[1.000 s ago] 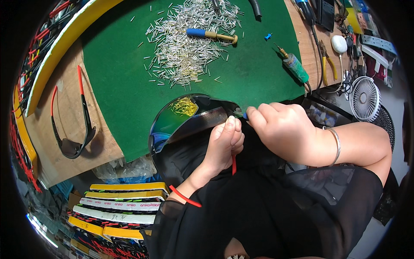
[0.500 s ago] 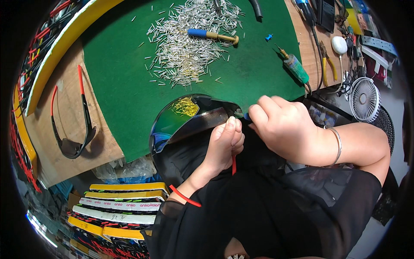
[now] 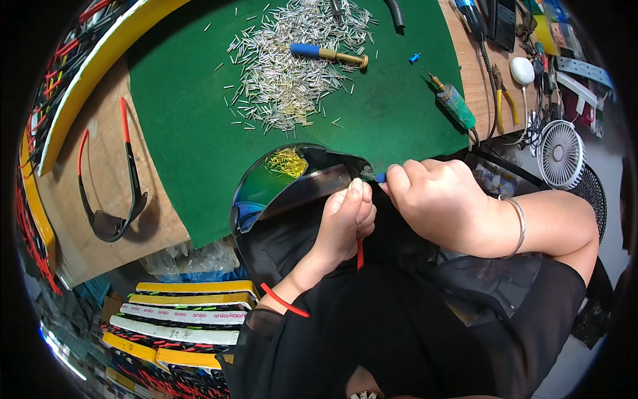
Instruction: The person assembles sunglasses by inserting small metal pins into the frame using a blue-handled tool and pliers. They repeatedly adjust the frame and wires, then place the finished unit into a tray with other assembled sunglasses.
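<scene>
Dipping a little lower than half a second ago, the right hand [image 3: 445,203] is now showing more of the blue thing [image 3: 381,178] it is gripping, fingers curled together around it (the fist is hiding most of it). Beside it, the left hand [image 3: 347,216] is pinching the right-hand end of the black glasses [image 3: 279,189], thumb and fingers clamped together. These glasses are sitting over the near edge of the green mat [image 3: 392,113], one red arm tip crossing the left forearm; whether the blue thing is touching the frame, I cannot quite tell. Beyond, a heap of silver pins [image 3: 286,93] is spreading over the mat, with a blue-and-brass tool [image 3: 325,54] lying across it. A green-handled tool [image 3: 456,108] is resting to the right, and other glasses [image 3: 109,227] are lying on bare wood at left.
</scene>
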Available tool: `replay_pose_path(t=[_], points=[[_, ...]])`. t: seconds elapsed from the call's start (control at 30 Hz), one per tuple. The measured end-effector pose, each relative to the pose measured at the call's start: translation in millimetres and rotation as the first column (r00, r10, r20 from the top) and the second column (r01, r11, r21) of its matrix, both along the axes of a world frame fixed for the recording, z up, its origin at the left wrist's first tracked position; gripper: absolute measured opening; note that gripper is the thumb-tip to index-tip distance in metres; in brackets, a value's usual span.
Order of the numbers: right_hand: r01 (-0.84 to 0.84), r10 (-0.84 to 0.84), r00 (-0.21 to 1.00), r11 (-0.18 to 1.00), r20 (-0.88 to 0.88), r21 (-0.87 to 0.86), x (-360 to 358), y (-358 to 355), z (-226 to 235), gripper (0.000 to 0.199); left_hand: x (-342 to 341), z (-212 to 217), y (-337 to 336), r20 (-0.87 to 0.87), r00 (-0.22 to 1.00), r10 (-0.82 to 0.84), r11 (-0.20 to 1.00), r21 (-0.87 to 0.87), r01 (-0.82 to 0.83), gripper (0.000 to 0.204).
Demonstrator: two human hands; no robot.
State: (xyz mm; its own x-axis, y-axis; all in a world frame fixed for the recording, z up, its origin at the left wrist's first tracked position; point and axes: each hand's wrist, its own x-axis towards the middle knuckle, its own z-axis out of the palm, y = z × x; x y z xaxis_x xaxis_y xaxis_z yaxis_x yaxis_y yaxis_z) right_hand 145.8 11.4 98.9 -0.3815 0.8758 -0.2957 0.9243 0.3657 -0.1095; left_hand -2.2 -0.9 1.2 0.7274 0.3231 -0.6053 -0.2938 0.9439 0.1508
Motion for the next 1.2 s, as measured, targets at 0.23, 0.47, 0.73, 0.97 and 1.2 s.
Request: replay_pose_path(t=[0.23,0.47,0.73,0.97,1.2], points=[[0.055,-0.092,0.975,0.981,-0.2,-0.187,23,15,16,0.013,0,1,1,0.033,0.999,0.009,1.0,-0.027,-0.008,0.027],[0.377,-0.303,0.87,0.917,-0.388,0.13,77,48,9,0.014,-9,37,13,-0.005,0.998,-0.055,0.995,0.079,0.055,0.021],[0.565,-0.416,0.772,0.795,-0.48,0.222,74,113,-59,0.021,-9,33,13,-0.274,0.96,0.056,0.891,0.448,0.076,0.02],[0.379,-0.107,0.856,0.797,-0.506,0.471,62,119,-70,0.015,-4,50,24,-0.417,0.868,0.27,0.85,0.527,-0.011,0.017],[0.362,-0.09,0.868,0.787,-0.488,0.5,79,112,-55,0.023,3,45,34,-0.462,0.809,0.364,0.771,0.636,0.017,0.013]])
